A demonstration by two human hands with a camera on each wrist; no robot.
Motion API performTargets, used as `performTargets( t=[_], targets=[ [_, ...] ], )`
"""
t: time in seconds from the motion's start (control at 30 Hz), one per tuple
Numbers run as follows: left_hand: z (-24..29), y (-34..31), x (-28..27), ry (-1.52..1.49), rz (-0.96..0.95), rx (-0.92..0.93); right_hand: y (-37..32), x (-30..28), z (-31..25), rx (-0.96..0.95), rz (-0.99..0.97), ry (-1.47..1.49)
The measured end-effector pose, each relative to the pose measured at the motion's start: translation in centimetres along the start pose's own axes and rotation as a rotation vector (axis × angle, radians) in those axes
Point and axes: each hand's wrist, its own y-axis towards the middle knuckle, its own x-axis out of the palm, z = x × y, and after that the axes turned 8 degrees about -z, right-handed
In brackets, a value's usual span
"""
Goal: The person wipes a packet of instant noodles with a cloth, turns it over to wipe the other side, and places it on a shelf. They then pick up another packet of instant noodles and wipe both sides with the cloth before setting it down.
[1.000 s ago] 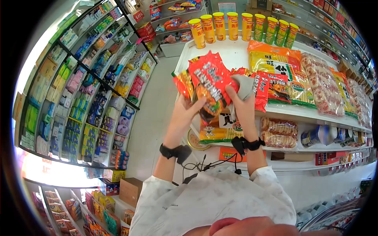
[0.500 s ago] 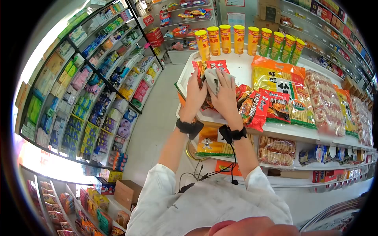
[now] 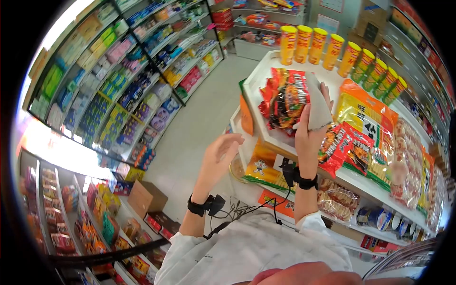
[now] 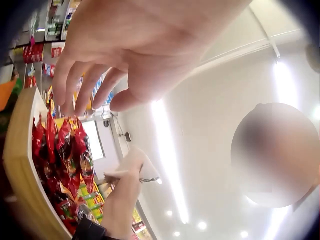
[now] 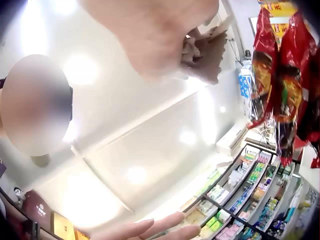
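In the head view the right hand (image 3: 311, 135) grips a grey-white cloth (image 3: 317, 102) beside a row of red noodle packets (image 3: 292, 95) on the white shelf top. The left hand (image 3: 219, 154) is off the shelf's left corner, fingers loosely bent, holding nothing. The left wrist view shows that hand (image 4: 125, 55) above the upright red packets (image 4: 62, 155), the right hand (image 4: 122, 200) beyond them with the cloth (image 4: 132, 162). In the right wrist view the crumpled cloth (image 5: 205, 55) sticks out from the right hand (image 5: 155, 35), near the packets (image 5: 287, 85).
Several yellow-lidded cans (image 3: 332, 51) line the back edge. More red packets (image 3: 335, 147) lie on a large yellow rice-cracker bag (image 3: 368, 123), with clear bags of snacks (image 3: 406, 152) to the right. Black cables (image 3: 237, 209) hang near the person's front; stocked shelves (image 3: 114, 90) stand at left.
The left hand has left the packets and moved back toward the person. The right hand, with the cloth, has shifted to the packets' right side. The head view has turned left.
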Motion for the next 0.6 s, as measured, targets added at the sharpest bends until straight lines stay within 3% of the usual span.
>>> performTargets(
  t=[0.07, 0.17, 0.23, 0.27, 0.3, 0.4, 0.47, 0.6],
  targets=[
    [-0.4, -2.6, -1.2, 0.054, 0.029, -0.001, -0.6, 1.4, -0.3, 0.022, -0.102, -0.095],
    [0.3, -6.9, -2.9, 0.045, 0.125, 0.006, -3.3, 2.4, -1.2, 0.372, -0.024, 0.315],
    [1.3, -10.7, -4.0, 0.004, 0.233, -0.002, -6.6, 3.0, -3.5, 0.478, 0.138, 0.61],
    [2.0, -12.7, -4.6, -0.012, 0.292, -0.003, -8.2, 3.7, -4.8, 0.488, 0.104, 0.663],
    [2.5, -14.8, -5.2, -0.028, 0.351, -0.002, -10.3, 4.8, -5.4, 0.445, -0.04, 0.539],
    [3.3, -21.5, -6.5, -0.032, 0.511, 0.013, -13.7, 8.4, -11.2, 0.51, -0.46, 0.728],
    [5.0, -26.1, -6.9, -0.073, 0.653, 0.083, -15.2, 10.4, -17.8, 1.008, -0.696, 1.372],
    [8.8, -36.6, -7.2, 0.204, 0.948, 0.321, -22.8, 14.6, -24.0, 1.06, -1.042, 1.401]
  ],
)
